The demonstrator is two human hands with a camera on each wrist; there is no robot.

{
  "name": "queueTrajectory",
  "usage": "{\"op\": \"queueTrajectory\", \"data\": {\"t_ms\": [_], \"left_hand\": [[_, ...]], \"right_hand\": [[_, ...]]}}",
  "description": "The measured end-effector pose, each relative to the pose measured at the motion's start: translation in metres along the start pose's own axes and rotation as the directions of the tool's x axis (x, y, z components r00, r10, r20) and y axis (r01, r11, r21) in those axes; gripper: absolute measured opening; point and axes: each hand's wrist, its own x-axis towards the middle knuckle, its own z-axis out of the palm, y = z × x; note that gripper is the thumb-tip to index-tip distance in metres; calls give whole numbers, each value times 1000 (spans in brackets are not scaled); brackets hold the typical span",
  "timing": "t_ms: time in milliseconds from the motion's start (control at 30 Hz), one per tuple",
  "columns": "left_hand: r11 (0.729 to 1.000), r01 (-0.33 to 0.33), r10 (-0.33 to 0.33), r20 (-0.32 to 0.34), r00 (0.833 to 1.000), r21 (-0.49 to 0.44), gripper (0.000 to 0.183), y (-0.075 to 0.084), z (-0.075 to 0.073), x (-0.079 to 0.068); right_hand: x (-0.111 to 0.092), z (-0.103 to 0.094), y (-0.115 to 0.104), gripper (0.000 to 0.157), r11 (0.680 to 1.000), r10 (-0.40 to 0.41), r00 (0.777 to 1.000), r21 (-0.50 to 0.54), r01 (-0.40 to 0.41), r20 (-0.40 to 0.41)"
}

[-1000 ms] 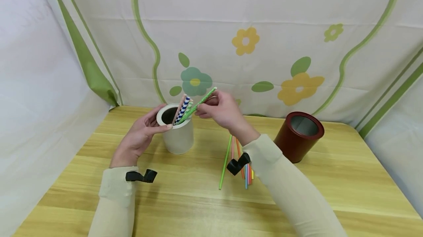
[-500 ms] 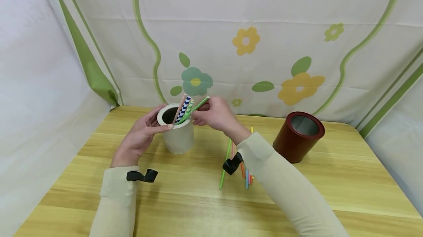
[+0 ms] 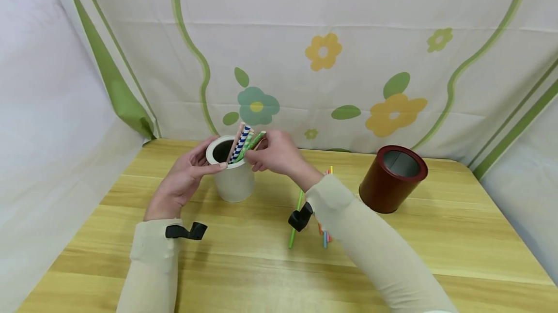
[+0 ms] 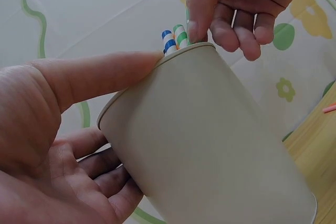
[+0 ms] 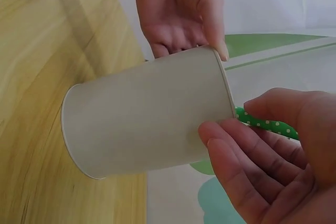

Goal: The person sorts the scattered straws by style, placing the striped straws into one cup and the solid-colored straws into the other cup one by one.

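Note:
My left hand (image 3: 185, 177) holds a white cylindrical canister (image 3: 235, 184) on the table, its thumb at the rim and its fingers along the far side. Several paper straws lean inside, among them a blue-striped straw (image 4: 168, 41), a green-striped straw (image 4: 180, 35) and a pink straw (image 3: 236, 142). Over the rim's right side, my right hand (image 3: 276, 153) pinches a green straw with white dots (image 5: 270, 125). That straw's lower end is hidden inside the canister; its upper end sticks out past the fingers.
A dark red canister (image 3: 385, 189) stands upright at the right of the table. Beneath my right forearm lie loose straws, partly covered: a plain green straw (image 3: 291, 236), a blue straw (image 3: 325, 240) and others. A white flowered curtain (image 3: 270, 51) hangs behind.
My right hand has moved down and left, taking the green dotted straw deeper into the white canister. The left hand and both canisters look unmoved.

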Motion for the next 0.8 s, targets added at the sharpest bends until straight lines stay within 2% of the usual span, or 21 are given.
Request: {"op": "queueTrajectory", "data": {"t_ms": [367,800], "left_hand": [[1000,-7,7,-2,1000,-2,84,0,0,0],[1000,-11,10,12,1000,8,84,-1,-1,0]], "right_hand": [[0,7,1,17,998,-10,1000,-55,12,28],[-3,5,3,26,999,-25,999,-21,25,30]]}}
